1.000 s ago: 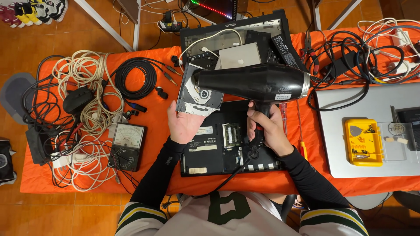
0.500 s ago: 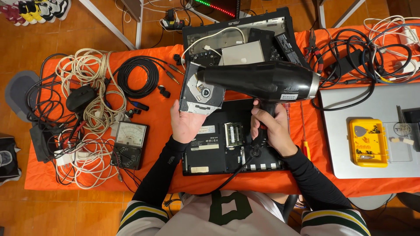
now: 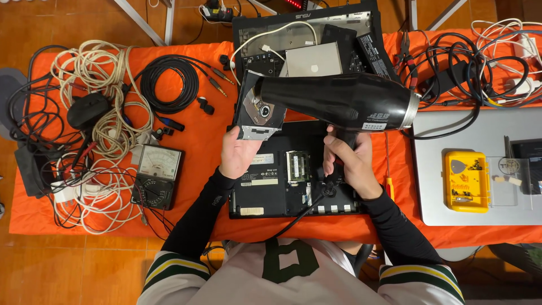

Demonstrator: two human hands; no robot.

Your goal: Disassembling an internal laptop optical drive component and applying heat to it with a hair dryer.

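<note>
We work over an orange cloth-covered table (image 3: 203, 141) standing on a brown tiled floor. Our right hand (image 3: 347, 161) is wrapped tight around the handle of the one black hair dryer (image 3: 339, 101), which lies level above the table's middle with its nozzle turned toward the single thin silver optical drive (image 3: 259, 113). Our left hand (image 3: 240, 153) pinches that drive by its lower edge and tilts it up, open face to the nozzle, so the air would meet it squarely. Below both lies one opened black laptop base (image 3: 288, 175) near the front edge. Toward the left edge sits one black analogue meter (image 3: 158, 175) among cream and black cable coils; one yellow parts box (image 3: 466, 181) rests on a grey laptop lid (image 3: 480, 141) toward the right edge.
</note>
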